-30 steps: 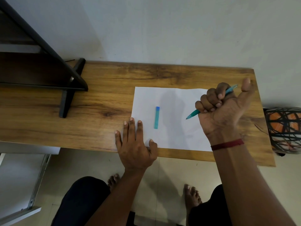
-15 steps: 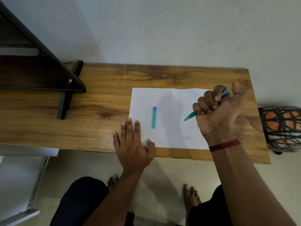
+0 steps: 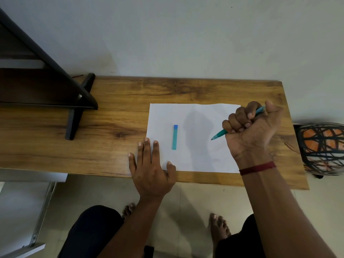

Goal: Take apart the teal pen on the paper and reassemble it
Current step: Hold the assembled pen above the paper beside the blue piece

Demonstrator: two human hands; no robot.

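Observation:
A white sheet of paper [image 3: 195,116] lies on the wooden table [image 3: 115,108]. The teal pen cap [image 3: 174,137], with a blue end, lies upright on the sheet's left half. My right hand [image 3: 251,131] is fisted around the teal pen body [image 3: 219,134]; the tip points down-left just above the paper, and the back end sticks out by my thumb. My left hand [image 3: 150,168] lies flat with fingers spread on the table's front edge, its fingertips and thumb pressing the paper's lower left corner.
A black angled stand [image 3: 74,101] occupies the table's left part. A round object wrapped in black netting [image 3: 322,148] sits beyond the table's right end. The wall is right behind the table. My knees and bare feet are below the front edge.
My right hand with the pen has lowered slightly, bringing the tip closer to the paper. My left hand and the cap stay where they were.

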